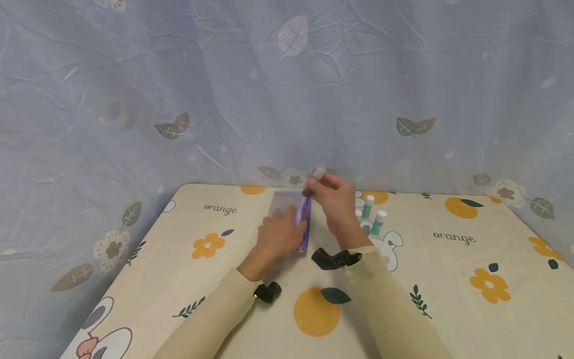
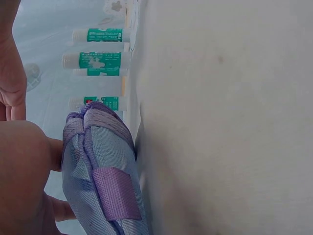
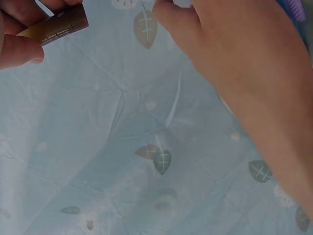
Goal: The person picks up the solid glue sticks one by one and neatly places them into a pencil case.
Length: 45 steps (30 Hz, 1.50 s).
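My left hand (image 1: 278, 232) lies over a mesh zip pouch (image 1: 283, 200) with purple trim, its fingers spread across it and its thumb near the right edge. From the left wrist view, the pouch (image 2: 105, 161) looks bulged, with a purple fabric tab (image 2: 117, 194) on its end. Just above the pouch's far right corner, my right hand (image 1: 336, 202) pinches a small brown tube (image 3: 66, 24) with a whitish cap, tilted, its dark end toward the pouch. Printed lettering runs along the tube; the fingers hide part of it.
Right of the pouch stand several green-labelled tubes with white caps, probably glue sticks, among them one nearer tube (image 1: 378, 223) and one farther tube (image 1: 367, 207). A patterned cloth (image 1: 215, 274) covers the table. A blue-grey curtain (image 1: 287, 99) hangs behind its far edge.
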{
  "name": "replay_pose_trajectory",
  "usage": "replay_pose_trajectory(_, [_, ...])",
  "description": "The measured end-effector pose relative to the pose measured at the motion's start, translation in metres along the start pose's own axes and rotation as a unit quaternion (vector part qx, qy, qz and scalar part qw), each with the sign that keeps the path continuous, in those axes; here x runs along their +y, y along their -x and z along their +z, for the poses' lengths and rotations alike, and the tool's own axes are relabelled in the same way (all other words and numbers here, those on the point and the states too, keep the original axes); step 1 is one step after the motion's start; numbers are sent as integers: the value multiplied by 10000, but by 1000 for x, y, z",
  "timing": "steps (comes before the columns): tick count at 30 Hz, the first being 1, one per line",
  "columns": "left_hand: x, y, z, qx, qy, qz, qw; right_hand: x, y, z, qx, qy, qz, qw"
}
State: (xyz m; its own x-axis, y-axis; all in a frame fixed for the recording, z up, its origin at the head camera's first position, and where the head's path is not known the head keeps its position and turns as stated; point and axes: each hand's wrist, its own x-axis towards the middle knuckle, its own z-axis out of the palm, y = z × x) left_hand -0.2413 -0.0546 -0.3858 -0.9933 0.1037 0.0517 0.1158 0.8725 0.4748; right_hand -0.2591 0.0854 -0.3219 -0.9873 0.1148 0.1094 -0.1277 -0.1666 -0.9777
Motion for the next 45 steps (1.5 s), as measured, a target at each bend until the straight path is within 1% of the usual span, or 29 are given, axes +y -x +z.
replay_pose_trajectory(4, [-1, 0, 1, 4, -17, -22, 10000, 1, 3, 3, 39, -74, 95, 9999])
replay_pose_trajectory(9, [-1, 0, 1, 8, -47, -39, 10000, 4, 5, 6, 113, -45, 161, 9998])
replay_pose_trajectory(14, [-2, 0, 0, 4, -10, -68, 10000, 7, 7, 7, 209, -77, 125, 9997])
replay_pose_trajectory(23, [-1, 0, 1, -1, 14, 6, 10000, 15, 9, 7, 341, -224, 53, 9992])
replay_pose_trajectory(28, [0, 0, -1, 0, 22, -8, 10000, 17, 9, 7, 385, -219, 93, 9990])
replay_pose_trajectory(33, [1, 0, -1, 9, 44, 2, 10000, 21, 9, 4, 512, -158, 163, 9984])
replay_pose_trajectory(39, [1, 0, 1, 24, -28, 33, 10000, 28, 7, 0, 572, -32, 218, 9981])
replay_pose_trajectory(45, [1, 2, 0, 49, -32, 3, 10000, 36, 4, -1, 632, 10, 321, 9975])
